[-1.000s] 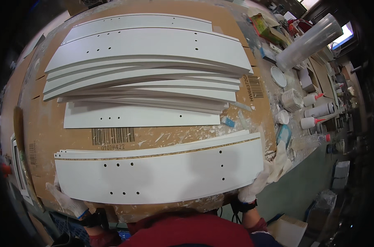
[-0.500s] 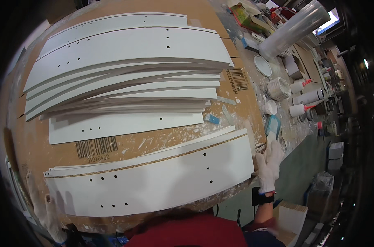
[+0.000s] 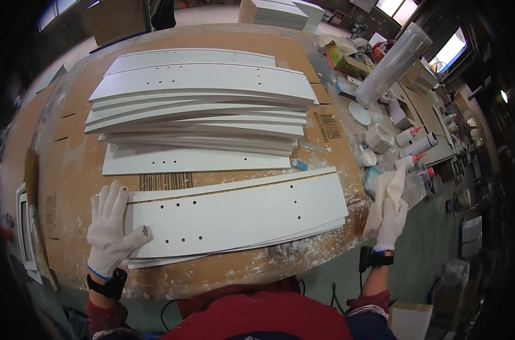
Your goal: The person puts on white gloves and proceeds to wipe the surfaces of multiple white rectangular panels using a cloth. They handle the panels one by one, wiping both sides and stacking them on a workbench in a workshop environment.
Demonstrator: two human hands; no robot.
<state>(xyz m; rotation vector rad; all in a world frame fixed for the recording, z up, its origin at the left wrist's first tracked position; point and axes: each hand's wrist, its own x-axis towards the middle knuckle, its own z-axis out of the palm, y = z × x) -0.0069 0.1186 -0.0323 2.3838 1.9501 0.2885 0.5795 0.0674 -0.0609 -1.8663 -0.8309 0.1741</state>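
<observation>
Beside the left edge of the bench [image 3: 357,136] stands a white frame [image 3: 24,226]. To its right, the left hand [image 3: 111,226], in a white knitted glove, is spread with the palm down at the left end of the near stack of white panels [image 3: 246,218], grasping nothing, its thumb over the top panel. That stack lies on cardboard [image 3: 73,170] on the near side of the bench; its top panel has dark round holes towards both ends and a brown line along the far edge. Beyond it is a taller, uneven pile of curved white panels [image 3: 206,79]. A small blue block [image 3: 299,164] sits between the two towards the right. Farther right come a round white lid [image 3: 359,114] and a clear tube [image 3: 393,65]. At the near right edge, the gloved right hand [image 3: 392,226] grips a cream cloth [image 3: 387,190], near red-tipped bottles [image 3: 406,137].
</observation>
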